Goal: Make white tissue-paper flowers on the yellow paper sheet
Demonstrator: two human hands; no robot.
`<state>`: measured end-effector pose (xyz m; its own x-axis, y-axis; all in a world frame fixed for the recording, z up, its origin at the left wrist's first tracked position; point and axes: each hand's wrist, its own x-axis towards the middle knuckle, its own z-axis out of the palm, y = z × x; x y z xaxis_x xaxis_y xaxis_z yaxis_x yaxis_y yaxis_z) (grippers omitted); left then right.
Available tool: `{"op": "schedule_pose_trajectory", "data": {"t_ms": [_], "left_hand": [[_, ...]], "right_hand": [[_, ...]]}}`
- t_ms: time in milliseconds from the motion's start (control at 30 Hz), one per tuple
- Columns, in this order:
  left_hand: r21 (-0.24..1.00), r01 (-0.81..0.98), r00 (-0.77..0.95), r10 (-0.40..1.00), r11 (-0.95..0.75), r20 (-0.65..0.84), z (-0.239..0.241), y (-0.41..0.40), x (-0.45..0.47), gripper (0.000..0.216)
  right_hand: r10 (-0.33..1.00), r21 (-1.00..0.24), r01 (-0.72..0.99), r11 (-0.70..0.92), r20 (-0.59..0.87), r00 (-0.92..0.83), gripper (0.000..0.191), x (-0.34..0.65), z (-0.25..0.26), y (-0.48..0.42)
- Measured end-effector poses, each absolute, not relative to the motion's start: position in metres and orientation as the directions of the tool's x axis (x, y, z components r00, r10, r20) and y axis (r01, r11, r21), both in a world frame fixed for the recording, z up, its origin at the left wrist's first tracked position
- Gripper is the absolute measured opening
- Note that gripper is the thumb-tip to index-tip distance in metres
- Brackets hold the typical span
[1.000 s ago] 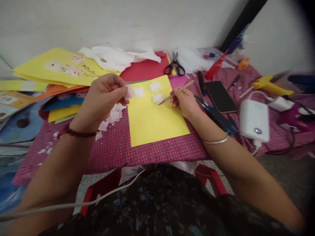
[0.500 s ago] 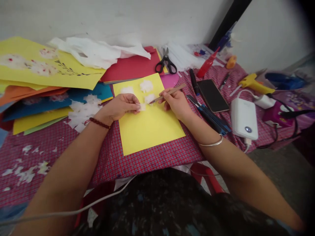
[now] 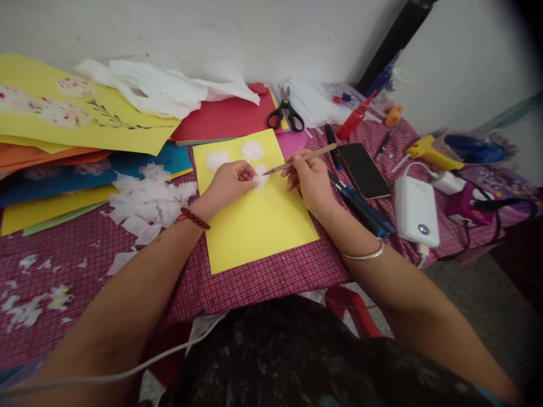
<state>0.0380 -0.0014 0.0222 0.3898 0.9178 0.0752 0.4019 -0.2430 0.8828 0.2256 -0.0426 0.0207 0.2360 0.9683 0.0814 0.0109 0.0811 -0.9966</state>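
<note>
A sheet of yellow paper (image 3: 258, 226) lies in front of me with tissue-paper flowers on its upper half. One white flower (image 3: 252, 150) is at the top and another (image 3: 217, 160) to its left. My left hand (image 3: 233, 180) rests over the sheet, thumb and fingers pinched at a white tissue piece (image 3: 259, 182) by the third flower. My right hand (image 3: 311, 178) grips a slim brown pencil-like stick (image 3: 307, 155), its dark pointed tip touching the white tissue beside my left fingertips. Part of the third flower is hidden by my left fingers.
Loose white tissue pieces (image 3: 148, 200) lie left of the sheet, below stacked coloured papers (image 3: 127, 130). Black scissors (image 3: 285, 113) sit behind. To the right are a phone (image 3: 365, 169), a red glue bottle (image 3: 356, 117), blue-handled tools (image 3: 365, 209), and a white power bank (image 3: 417, 212).
My left hand has moved right and slightly up, bringing the small tissue piece against the third flower. The stick's tip has shifted slightly right and up. The view has tilted a little.
</note>
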Motion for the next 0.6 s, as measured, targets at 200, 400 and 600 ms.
{"op": "schedule_pose_trajectory", "data": {"t_ms": [200,400,600], "left_hand": [[0.889,0.4,0.37,0.927,-0.221,0.064,0.019,0.0,0.039,0.007],[0.91,0.369,0.308,0.948,-0.192,0.076,0.016,0.002,0.038,0.004],[0.897,0.372,0.325,0.939,-0.237,0.113,0.022,-0.003,0.034,0.014]], "right_hand": [[0.977,-0.983,0.093,0.16,0.171,0.126,0.032,0.221,0.023,-0.051],[0.956,-0.865,0.409,0.29,0.279,-0.086,0.027,0.22,0.018,-0.056],[0.892,-0.537,0.716,0.447,0.325,-0.313,0.017,0.216,0.023,-0.065]]}}
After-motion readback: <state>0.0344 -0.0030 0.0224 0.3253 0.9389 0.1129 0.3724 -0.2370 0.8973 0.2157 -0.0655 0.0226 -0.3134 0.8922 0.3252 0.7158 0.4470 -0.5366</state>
